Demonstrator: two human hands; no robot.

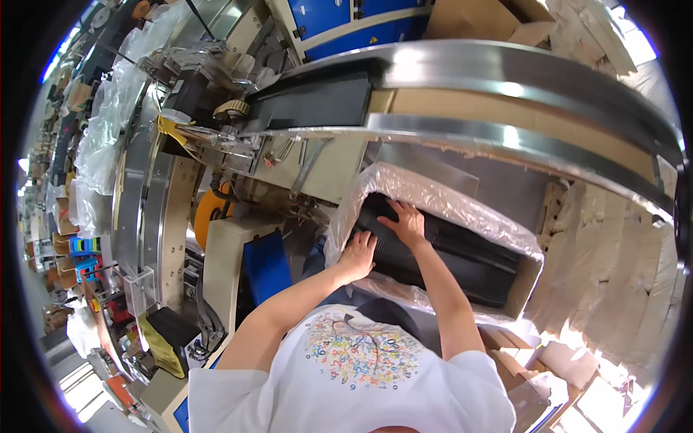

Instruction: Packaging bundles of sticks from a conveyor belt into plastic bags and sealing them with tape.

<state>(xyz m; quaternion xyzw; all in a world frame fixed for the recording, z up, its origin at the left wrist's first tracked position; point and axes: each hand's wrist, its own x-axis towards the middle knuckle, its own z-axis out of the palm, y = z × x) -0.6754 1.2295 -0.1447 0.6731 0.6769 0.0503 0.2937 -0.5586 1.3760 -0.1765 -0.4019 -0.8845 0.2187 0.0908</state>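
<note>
Nearest, a person in a white short-sleeved shirt (346, 361) with a colourful tree-like print reaches both bare arms away from the body into a cardboard box (532, 281). The box is lined with crinkled clear plastic (426, 189) that folds over its rim, and inside lie long black pieces (462, 260) with a smooth sheen. The left hand (359, 255) lies at the left end of the box, fingers close together over the black pieces; whether it grips one cannot be told. The right hand (407, 221), a little farther away, rests palm down on the same pieces with fingers and thumb spread wide. To the left stands a cream machine cabinet with a blue panel (267, 267), and just beyond it an orange wheel (211, 213). To the right are pale stacks (606, 260). Beyond the box, wrenches (309, 167) lie on a cream surface, and a curved metal-railed track (512, 108) crosses from left to right, with a black ridged strip (314, 105) at its left end. Farthest are blue cabinet doors (328, 16) and an open carton (473, 22).
</note>
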